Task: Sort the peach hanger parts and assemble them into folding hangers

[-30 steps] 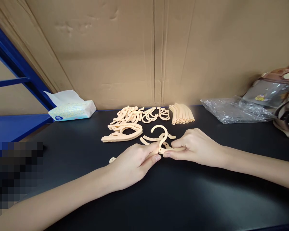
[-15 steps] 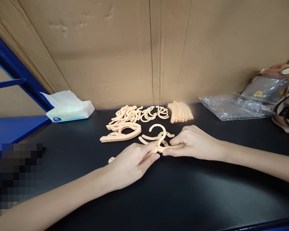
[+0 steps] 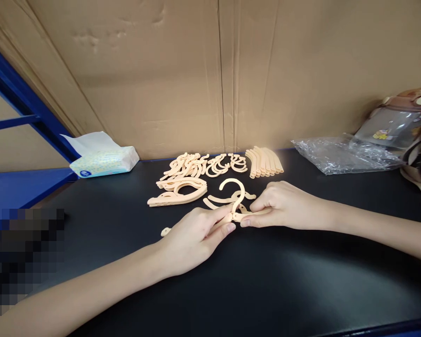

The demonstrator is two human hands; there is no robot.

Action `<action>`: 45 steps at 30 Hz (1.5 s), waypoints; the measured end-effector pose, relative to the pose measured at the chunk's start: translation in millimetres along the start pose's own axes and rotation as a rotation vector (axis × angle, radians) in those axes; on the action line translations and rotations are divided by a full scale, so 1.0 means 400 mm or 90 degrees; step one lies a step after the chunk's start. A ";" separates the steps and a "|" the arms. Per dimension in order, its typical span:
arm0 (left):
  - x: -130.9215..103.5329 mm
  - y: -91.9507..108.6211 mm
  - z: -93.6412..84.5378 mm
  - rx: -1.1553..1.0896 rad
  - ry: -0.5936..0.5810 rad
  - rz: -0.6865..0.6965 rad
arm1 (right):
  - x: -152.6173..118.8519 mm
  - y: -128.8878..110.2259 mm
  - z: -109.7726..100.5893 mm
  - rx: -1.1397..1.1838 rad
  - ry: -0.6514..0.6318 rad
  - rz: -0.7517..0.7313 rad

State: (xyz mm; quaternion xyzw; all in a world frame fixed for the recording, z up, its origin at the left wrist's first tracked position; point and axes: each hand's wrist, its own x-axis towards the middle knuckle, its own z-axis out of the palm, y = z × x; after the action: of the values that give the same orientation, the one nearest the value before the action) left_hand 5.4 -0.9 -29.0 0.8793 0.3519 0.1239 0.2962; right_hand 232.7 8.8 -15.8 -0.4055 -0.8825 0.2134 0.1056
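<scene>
Between my hands is a cream plastic folding hanger, its curved hook pointing up. My left hand is closed on the hanger's left arm, and a holed end of that arm sticks out past the hand on the left. My right hand pinches the right arm close to the central joint. Loose cream hanger parts lie right behind the hook. To the left, a stack of folded hangers rests on the black tabletop.
Along the back lie a pile of hanger arms, several loose hooks and a row of curved tubes. A tissue pack sits back left. Clear plastic bags and a bottle are at the right. Cardboard stands behind.
The view has shifted very slightly. Both hands keep the same hold on the hanger, with hardly any visible movement.
</scene>
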 end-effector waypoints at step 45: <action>-0.002 0.004 0.013 0.088 0.036 0.080 | -0.030 0.022 0.065 -0.370 0.438 -0.270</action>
State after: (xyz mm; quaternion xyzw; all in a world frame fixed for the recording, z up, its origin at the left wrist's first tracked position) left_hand 7.8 -4.6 -32.3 0.9142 0.3116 0.1423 0.2167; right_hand 237.2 -2.9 -43.0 -0.2769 -0.8826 -0.2135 0.3142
